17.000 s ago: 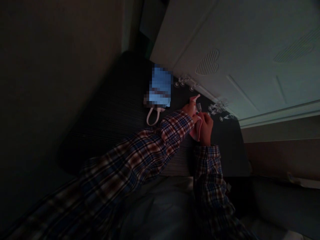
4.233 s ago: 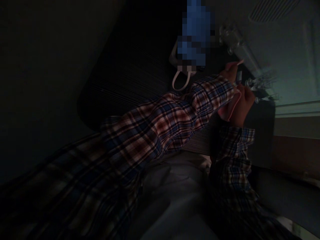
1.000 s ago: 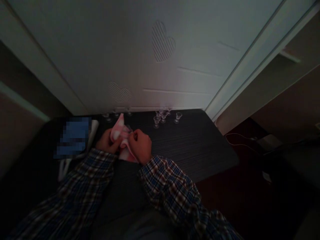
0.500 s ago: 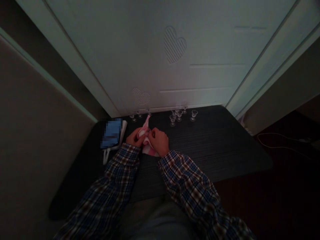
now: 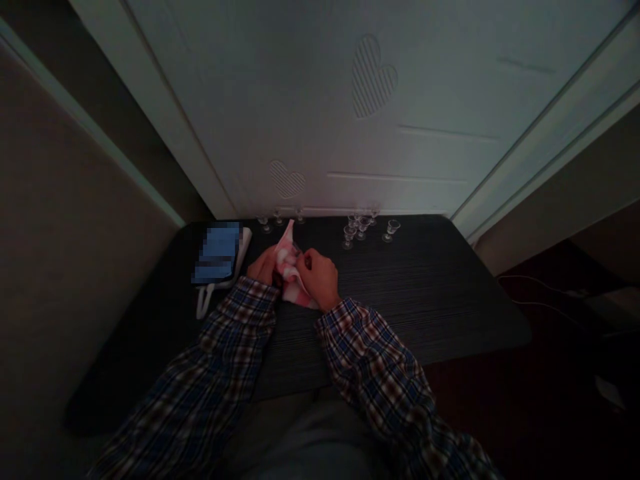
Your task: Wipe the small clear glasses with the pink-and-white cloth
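Observation:
My left hand (image 5: 263,265) is closed round a pink and white cloth (image 5: 296,292), whose pointed corner sticks up away from me. Curled on the cloth's right side, my right hand (image 5: 320,277) pinches what looks like a small clear glass (image 5: 295,249); only a faint shiny edge of it shows between the fingers and the folds. Both hands are close together just above the dark table, and the lower end of the cloth hangs toward me. Beyond them, to the right, stands a group of several small stemmed glasses (image 5: 349,236).
A dark wood-grain table (image 5: 425,293) backs onto a white panel (image 5: 300,80) with embossed hearts. Several more stemmed glasses (image 5: 267,225) line its back edge at left. Left of my hands lies a phone (image 5: 217,252) with a blurred screen, on a white object with a strap (image 5: 204,301).
The cloth has turned and spread a little between my hands, showing more of its pink and white folds. My left fingers have slipped further behind it. The camera view has shifted slightly.

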A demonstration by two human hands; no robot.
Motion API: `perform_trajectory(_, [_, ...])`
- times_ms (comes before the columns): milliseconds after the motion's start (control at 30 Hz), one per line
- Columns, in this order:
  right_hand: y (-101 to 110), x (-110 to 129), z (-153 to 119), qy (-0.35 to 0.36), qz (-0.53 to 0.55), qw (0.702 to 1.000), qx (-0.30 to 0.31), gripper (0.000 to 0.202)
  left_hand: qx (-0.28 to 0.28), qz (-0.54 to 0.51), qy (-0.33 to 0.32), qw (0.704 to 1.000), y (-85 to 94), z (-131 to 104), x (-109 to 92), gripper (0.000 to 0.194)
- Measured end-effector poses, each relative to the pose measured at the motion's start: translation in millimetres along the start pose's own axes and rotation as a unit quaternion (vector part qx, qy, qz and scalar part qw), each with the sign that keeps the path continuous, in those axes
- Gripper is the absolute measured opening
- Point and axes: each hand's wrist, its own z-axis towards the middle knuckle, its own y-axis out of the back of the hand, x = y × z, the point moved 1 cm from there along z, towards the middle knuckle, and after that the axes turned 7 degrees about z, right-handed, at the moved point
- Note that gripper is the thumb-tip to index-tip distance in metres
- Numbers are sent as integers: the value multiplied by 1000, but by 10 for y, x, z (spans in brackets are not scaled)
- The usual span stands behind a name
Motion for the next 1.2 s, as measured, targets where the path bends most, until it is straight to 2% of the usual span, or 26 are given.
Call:
perform_trajectory(100, [6,-1,1,4,-2,1000,0,30,2,-14,27,1000,6,-13,-21,56])
perform_trajectory(367, [-9,-11,1,11,5,1000,2,30,3,1,12,1000,73,-53,-122,52])
perform_trajectory(533, [-8,-12,-1,14,5,1000,4,31,28,25,1,999,85,-27,-64,51])
perform_trajectory(700, [-24,-20,6,18,6,1000,7,31,-5,16,-5,1000,69,-6,-11,54])
perform_trajectory(900, [-36,-17,8,36,4,999,4,29,-3,1,-47,999,56,0,17,58])
perform_trajectory(1200, [-72,-36,28,49,8,999,3,27,-3,24,-30,999,52,5,48,51])
